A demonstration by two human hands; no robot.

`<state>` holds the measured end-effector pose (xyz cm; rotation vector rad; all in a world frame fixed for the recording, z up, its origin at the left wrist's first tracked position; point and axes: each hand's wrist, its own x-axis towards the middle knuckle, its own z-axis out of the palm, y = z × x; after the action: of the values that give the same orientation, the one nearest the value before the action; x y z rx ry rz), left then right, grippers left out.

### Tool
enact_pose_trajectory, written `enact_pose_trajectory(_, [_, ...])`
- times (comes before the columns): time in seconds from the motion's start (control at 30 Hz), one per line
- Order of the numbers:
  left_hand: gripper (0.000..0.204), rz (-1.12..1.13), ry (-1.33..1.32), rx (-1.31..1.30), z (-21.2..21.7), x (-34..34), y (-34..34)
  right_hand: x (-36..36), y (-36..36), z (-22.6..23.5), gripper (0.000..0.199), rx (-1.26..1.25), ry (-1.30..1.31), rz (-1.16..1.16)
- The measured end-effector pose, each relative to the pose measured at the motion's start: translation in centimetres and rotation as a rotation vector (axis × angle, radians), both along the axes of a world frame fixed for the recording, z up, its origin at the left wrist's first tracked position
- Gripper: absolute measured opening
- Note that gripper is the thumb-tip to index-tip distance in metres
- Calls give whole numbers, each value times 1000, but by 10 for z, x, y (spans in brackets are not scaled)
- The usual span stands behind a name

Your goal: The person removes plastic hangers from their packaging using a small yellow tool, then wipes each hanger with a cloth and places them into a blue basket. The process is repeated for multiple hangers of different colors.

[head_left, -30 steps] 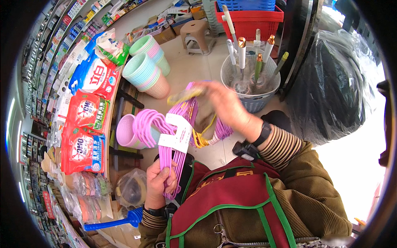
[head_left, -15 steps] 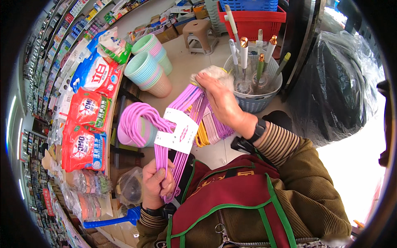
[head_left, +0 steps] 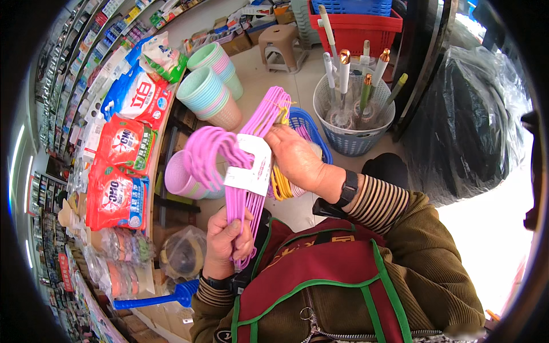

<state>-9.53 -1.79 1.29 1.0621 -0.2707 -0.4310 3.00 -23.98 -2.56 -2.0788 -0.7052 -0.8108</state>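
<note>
A bundle of purple clothes hangers (head_left: 270, 111), wrapped in a white card sleeve (head_left: 257, 166), is tilted upright in front of my chest. Near the lower end, my left hand (head_left: 230, 234) closes round the hangers, its thumb across them. My right hand (head_left: 303, 160) lies along the sleeve's right edge with its fingers together against the bundle; the fingertips are partly hidden. Something yellow and thin crosses the bundle near its top. Behind my right hand, a blue basket (head_left: 311, 127) holds more hangers, with yellow hangers (head_left: 281, 186) showing below the hand.
Detergent bags (head_left: 118, 197) line the shelf at left. Stacked pastel bins (head_left: 209, 97) stand beside it, with another bin (head_left: 182, 174) nearer. A grey basket (head_left: 354, 134) of long-handled brushes is at right, beside a large plastic-wrapped black bundle (head_left: 463, 126). A brown stool (head_left: 283, 48) stands farther back.
The hanger bundle has swung more upright, its top moving left and up. My right hand has slid down to the sleeve. The pale crumpled thing at its fingertips no longer shows there.
</note>
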Motion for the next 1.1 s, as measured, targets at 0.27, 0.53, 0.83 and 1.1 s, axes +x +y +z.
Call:
enact_pose_trajectory(0.27, [37, 122, 11, 145, 9, -6, 9, -17, -18, -21, 34, -68, 147, 279])
enact_pose_trajectory(0.53, [36, 127, 35, 53, 4, -7, 14, -12, -58, -48, 34, 78, 61, -73])
enact_pose_trajectory(0.83, [27, 31, 3, -135, -1, -1, 14, 19, -72, -24, 30, 1181, 806, 382])
enact_pose_trajectory(1.1, [35, -73, 158, -34, 7, -9, 10, 50, -68, -29, 40, 872, 722, 124])
